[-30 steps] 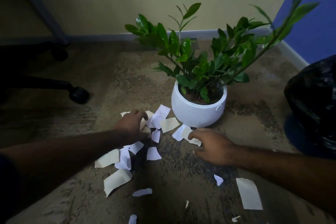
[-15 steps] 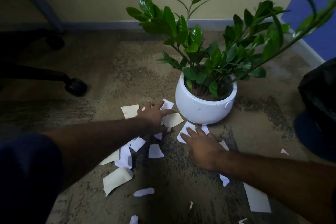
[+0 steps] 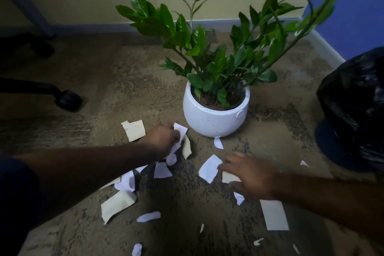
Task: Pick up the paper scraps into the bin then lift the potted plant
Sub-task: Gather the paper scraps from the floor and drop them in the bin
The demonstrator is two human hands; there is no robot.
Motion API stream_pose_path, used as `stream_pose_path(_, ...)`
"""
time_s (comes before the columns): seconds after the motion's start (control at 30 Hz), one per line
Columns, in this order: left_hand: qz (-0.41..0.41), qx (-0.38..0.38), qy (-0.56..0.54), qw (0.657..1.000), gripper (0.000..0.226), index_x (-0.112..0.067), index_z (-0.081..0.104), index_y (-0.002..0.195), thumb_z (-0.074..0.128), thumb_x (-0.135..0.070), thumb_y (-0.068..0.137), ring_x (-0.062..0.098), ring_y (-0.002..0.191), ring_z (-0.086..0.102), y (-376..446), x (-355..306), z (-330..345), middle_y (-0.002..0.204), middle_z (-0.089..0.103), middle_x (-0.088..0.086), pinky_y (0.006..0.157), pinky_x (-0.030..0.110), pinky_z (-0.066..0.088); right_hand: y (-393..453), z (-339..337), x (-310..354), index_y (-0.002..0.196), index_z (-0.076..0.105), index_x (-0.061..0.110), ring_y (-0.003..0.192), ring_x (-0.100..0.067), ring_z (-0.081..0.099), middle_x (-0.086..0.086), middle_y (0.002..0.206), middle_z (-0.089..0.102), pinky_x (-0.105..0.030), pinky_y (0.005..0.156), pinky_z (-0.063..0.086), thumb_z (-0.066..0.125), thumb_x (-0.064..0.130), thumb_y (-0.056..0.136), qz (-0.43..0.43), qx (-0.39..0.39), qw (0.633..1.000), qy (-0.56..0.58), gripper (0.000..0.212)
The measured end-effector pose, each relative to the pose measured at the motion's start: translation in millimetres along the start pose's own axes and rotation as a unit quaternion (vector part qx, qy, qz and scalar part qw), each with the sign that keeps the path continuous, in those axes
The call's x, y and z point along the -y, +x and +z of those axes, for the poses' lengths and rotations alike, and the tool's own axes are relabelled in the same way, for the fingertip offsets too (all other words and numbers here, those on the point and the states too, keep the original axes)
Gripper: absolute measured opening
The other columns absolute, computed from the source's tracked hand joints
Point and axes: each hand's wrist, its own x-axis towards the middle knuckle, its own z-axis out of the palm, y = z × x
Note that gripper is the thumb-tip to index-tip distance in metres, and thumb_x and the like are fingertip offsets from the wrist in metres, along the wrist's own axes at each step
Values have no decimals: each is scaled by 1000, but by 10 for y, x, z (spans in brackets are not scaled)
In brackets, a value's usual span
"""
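Paper scraps [image 3: 162, 170], white and cream, lie scattered over a mottled brown carpet [image 3: 128, 81] in the head view, in front of a potted plant [image 3: 216, 114] whose round white pot stands upright near the wall, with a bin [image 3: 353, 110] lined in black plastic at the right edge. The left hand [image 3: 162, 139] has its fingers curled around a bunch of white scraps just beside the pot, while the right hand [image 3: 249, 174], somewhat blurred, lies low over the carpet with fingers bent onto a cream scrap beside a white one. A chair caster [image 3: 67, 100] sits at the left.
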Motion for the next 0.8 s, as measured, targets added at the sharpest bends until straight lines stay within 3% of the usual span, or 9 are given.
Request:
stream_pose_path(0.1, 13, -18, -18, 1000, 18, -22, 72, 100, 63, -15, 86, 24, 92, 61, -40, -66, -18, 102, 61, 5, 73, 28, 48, 51, -77, -135, 145, 25, 38, 136, -20, 33, 6, 154, 29, -38, 109, 30, 56, 48, 86, 30, -19, 999, 4, 68)
stream_pose_path(0.23, 18, -32, -38, 999, 14, -24, 74, 94, 63, -17, 88, 21, 90, 61, -82, -164, -59, 96, 62, 1, 72, 27, 46, 229, -65, -160, 150, 7, 30, 147, -27, 14, 0, 161, 9, -46, 117, 18, 50, 65, 83, 73, 26, 997, -4, 87)
stream_pose_path(0.37, 8, -30, -48, 998, 15, -23, 74, 96, 64, -16, 87, 20, 91, 62, -123, -242, -102, 101, 66, 3, 79, 28, 51, 320, -5, 43, 151, 10, 28, 149, -25, 5, 1, 163, 3, -48, 119, 12, 43, 73, 82, 86, 68, 993, 32, 89)
stream_pose_path(0.53, -3, -15, -79, 997, 16, -22, 71, 100, 66, -16, 86, 18, 93, 64, -153, -291, -121, 103, 67, 4, 76, 23, 48, 83, 32, 220, 149, 17, 32, 147, -29, 13, 0, 162, 10, -53, 115, 16, 43, 62, 89, -36, 112, 993, -31, 72)
stream_pose_path(0.6, 6, 0, -71, 997, 19, -24, 69, 104, 67, -19, 85, 20, 98, 61, -153, -314, -106, 107, 64, 3, 82, 28, 49, -52, 3, 164, 149, 16, 33, 146, -28, 14, 1, 162, 8, -54, 113, 17, 45, 60, 89, -58, 136, 986, -75, 72)
stream_pose_path(0.7, 4, 42, -57, 998, 37, -30, 61, 118, 71, -27, 82, 17, 98, 57, -109, -373, -50, 112, 61, -1, 79, 27, 46, -267, -30, 28, 148, 14, 37, 145, -28, 13, 1, 162, 5, -57, 111, 18, 50, 56, 89, -51, 162, 980, -100, 72)
stream_pose_path(0.8, 4, 114, -62, 991, 69, -35, 41, 138, 75, -31, 78, 13, 90, 51, -10, -443, 64, 115, 60, 0, 66, 22, 39, -465, 7, -108, 147, 16, 41, 138, -30, 25, -1, 160, 12, -48, 109, 26, 53, 34, 92, -33, 166, 981, -93, 66)
